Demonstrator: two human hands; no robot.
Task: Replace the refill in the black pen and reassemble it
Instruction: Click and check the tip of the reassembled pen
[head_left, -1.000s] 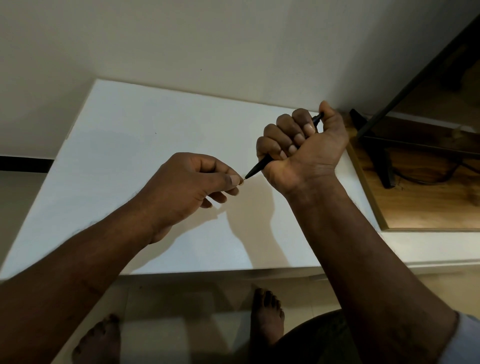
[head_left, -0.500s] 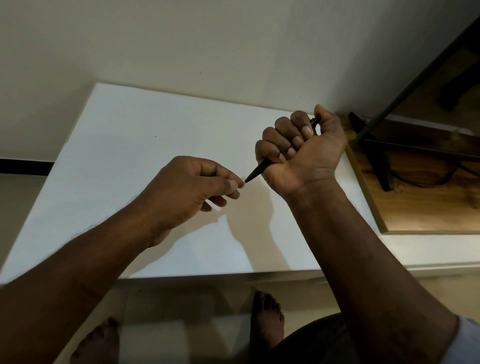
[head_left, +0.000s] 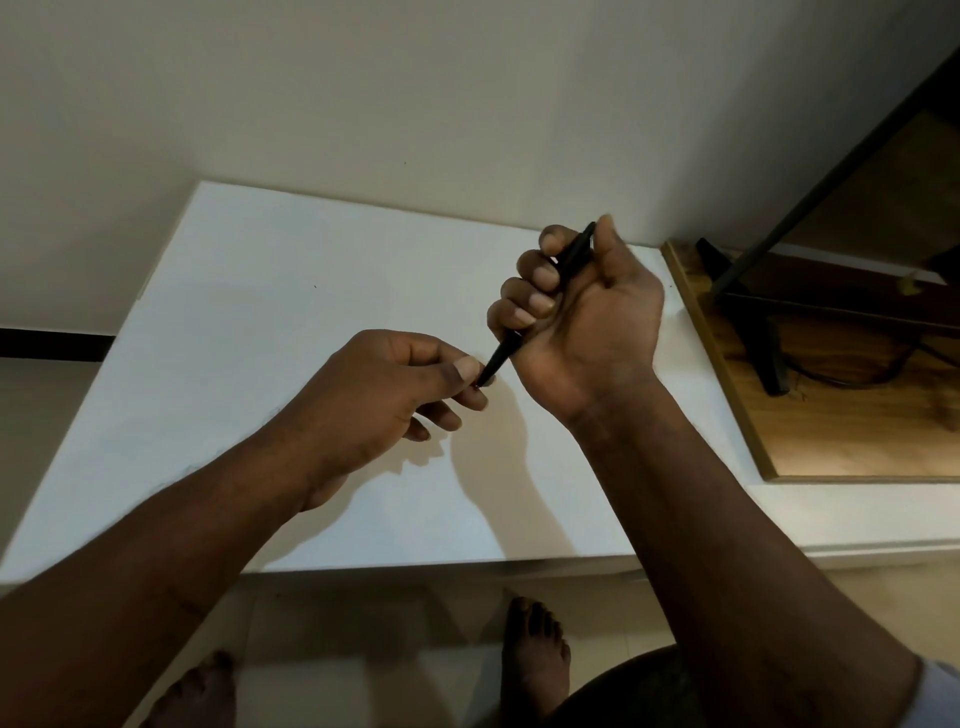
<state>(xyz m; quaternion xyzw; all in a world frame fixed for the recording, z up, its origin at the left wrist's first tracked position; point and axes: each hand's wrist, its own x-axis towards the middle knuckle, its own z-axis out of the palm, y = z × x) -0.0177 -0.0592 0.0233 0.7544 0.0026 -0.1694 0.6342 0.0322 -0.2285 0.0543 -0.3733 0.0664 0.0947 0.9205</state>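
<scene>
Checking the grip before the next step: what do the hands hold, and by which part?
The right hand grips the black pen round its barrel; the left hand pinches the pen's tapered tip end.

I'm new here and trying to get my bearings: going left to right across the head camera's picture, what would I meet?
left hand → tip of the black pen, which it pinches → right hand gripping the barrel → wooden board

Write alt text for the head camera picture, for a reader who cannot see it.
A person's right hand grips a slim black pen in its fist, while the left hand pinches the pen's lower tip between thumb and forefinger. Both hands are over a flat white rectangular tabletop.
</scene>
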